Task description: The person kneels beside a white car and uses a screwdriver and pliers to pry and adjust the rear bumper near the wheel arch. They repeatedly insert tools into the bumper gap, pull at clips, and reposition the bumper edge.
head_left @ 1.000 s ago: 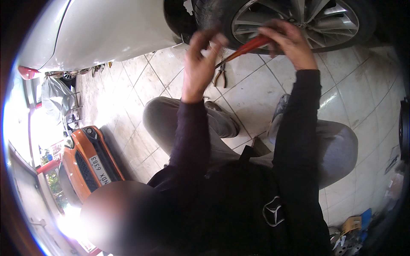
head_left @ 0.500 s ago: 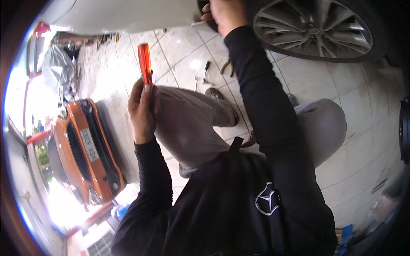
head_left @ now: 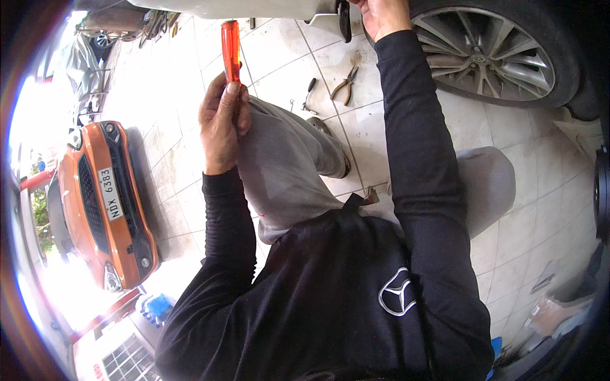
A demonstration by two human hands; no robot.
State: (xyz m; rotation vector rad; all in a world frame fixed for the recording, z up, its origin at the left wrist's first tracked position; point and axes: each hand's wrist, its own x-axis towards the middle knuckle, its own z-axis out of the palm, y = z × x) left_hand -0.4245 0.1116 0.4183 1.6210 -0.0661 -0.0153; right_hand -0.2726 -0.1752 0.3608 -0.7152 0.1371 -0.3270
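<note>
My left hand (head_left: 220, 124) is closed round a screwdriver (head_left: 230, 52) with a clear red handle, its butt end pointing up. The shaft is hidden by my hand and leg. That hand is beside my left knee. At the upper edge, my right hand (head_left: 386, 18) reaches to the gap between the white car's body (head_left: 254, 7) and the wheel (head_left: 478, 58). Its fingers are mostly cut off by the frame, so what they touch does not show. A dark trim piece (head_left: 344, 22) hangs at the body's lower edge, just left of that hand.
On the tiled floor (head_left: 279, 57) ahead lie pliers (head_left: 346, 87) and a black-handled tool (head_left: 310, 94). An orange car (head_left: 105, 203) stands at the left. Farther back is a pile of parts (head_left: 155, 25). A blue item (head_left: 154, 307) sits at the lower left.
The view has shifted, and more of the wheel and pliers shows. My left hand still grips the screwdriver, now higher in the picture. My right hand appears farther right, its fingers less visible.
</note>
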